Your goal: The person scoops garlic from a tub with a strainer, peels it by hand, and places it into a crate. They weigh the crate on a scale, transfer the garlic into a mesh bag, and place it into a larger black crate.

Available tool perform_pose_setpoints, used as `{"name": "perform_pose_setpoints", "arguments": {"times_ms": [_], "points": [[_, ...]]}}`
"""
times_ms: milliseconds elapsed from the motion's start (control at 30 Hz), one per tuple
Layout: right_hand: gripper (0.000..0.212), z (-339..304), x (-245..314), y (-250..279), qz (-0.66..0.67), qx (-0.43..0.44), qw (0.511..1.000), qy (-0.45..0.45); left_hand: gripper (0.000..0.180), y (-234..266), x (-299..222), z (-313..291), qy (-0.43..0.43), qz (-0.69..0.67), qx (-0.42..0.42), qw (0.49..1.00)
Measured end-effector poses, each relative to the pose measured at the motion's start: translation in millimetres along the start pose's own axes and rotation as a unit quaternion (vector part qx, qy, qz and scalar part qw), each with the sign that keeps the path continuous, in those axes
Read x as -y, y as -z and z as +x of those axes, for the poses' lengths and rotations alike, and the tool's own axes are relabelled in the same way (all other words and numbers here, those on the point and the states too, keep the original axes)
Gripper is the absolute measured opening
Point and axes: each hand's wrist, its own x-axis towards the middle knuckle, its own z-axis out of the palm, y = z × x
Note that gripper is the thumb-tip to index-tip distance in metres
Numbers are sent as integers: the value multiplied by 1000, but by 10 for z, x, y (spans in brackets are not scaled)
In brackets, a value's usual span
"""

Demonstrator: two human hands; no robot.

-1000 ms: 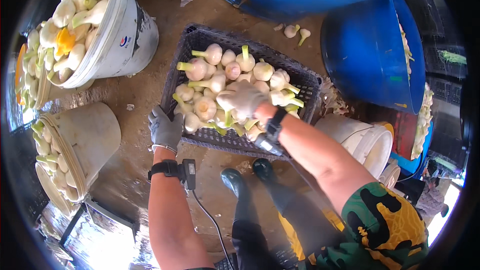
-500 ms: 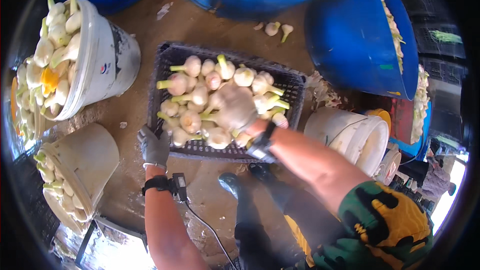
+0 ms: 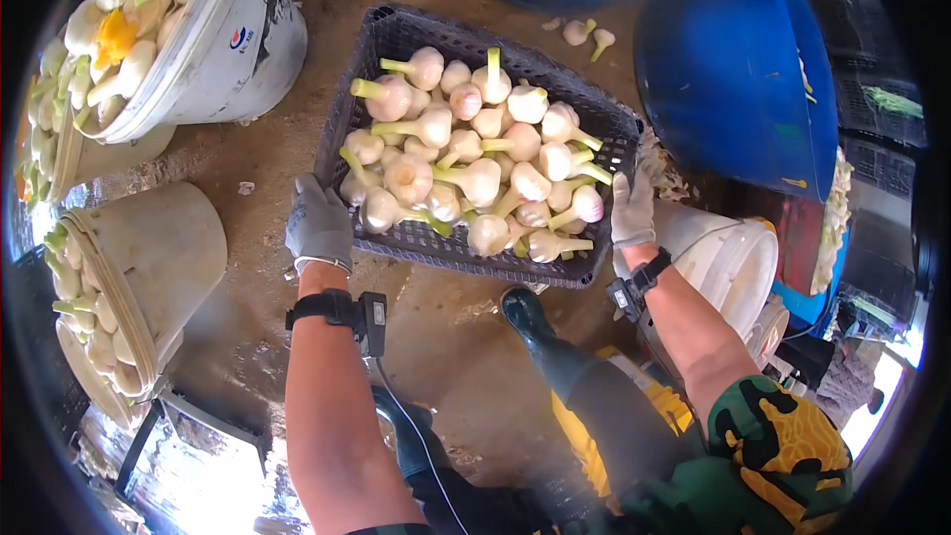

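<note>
A dark plastic crate (image 3: 406,247) with perforated walls holds several white garlic bulbs (image 3: 479,180) with short cut green stems. Its right end sits nearer to me than its left end does in outline, so it looks skewed. My left hand (image 3: 319,224), in a grey glove, grips the crate at its near left corner. At the right end, my right hand (image 3: 632,212), gloved in pale grey, holds the rim. Fingertips of both hands are partly hidden by the crate wall. Whether the crate touches the floor I cannot tell.
White buckets of garlic (image 3: 248,50) and a beige bucket (image 3: 163,238) stand at the left. Blue tubs (image 3: 733,59) line the far and right sides. A white bucket (image 3: 728,253) lies near my right forearm. Loose bulbs (image 3: 578,33) lie on the wet brown floor.
My right hand has left the bulbs and moved right to the crate's right end. My left hand has closed on the near left corner. The crate appears higher in view, and my feet have shifted.
</note>
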Motion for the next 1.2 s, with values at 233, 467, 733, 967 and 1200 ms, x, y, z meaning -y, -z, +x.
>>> {"name": "perform_pose_setpoints", "arguments": {"times_ms": [233, 467, 733, 967, 1200], "points": [[53, -955, 1082, -434, -11, 221, 954, 200, 43, -39, -56, -341, -40, -22, -75, 996], [41, -1139, 1109, -604, 100, 129, 966, 201, 40, -335, -310, -1704, -46, -455, -35, 888], [34, -972, 999, -831, 57, 142, 961, 229, 33, -710, -565, -1825, 27, -467, -24, 883], [12, -850, 891, -658, 113, 121, 939, 302, 25, -549, -522, -1656, -24, -345, -45, 937], [48, 643, -37, 802, 289, -42, 942, -165, 50, 26, -476, -438, -190, -77, -306, 930]]}}
